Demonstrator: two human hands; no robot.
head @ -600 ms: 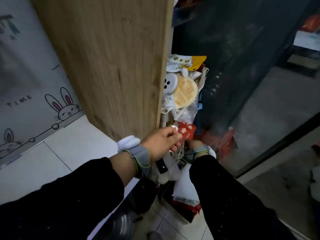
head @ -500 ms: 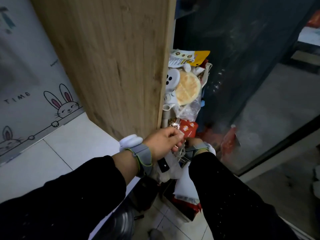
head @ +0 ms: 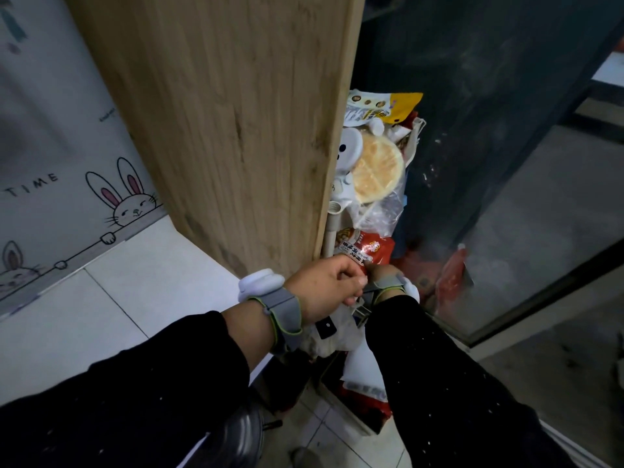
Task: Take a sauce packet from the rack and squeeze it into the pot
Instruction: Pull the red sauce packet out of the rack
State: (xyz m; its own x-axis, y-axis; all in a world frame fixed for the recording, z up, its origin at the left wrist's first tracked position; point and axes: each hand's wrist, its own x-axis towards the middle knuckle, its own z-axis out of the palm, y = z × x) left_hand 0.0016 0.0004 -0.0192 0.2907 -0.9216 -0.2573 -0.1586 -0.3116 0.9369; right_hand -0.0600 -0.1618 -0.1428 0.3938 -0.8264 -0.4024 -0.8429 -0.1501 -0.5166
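A red sauce packet (head: 368, 249) with a white label stands in the narrow rack (head: 331, 231) beside the wooden panel. My left hand (head: 324, 288) is closed around the packet's lower edge, pinching it with the fingertips. My right hand (head: 383, 275) is just behind and to the right, reaching down into the rack. Only its back and grey wrist band show, and its fingers are hidden. A dark metal pot (head: 241, 434) shows partly at the bottom, under my left forearm.
Above the packet the rack holds a round flatbread in a clear bag (head: 378, 170), a yellow and white packet (head: 383, 106) and a white rabbit-shaped item (head: 347, 153). The wooden panel (head: 236, 130) is on the left and a glass door (head: 506, 197) on the right. More packets (head: 364, 390) lie below.
A little more of the red packet shows above my left hand than before. Both hands stay at the same spot on the rack.
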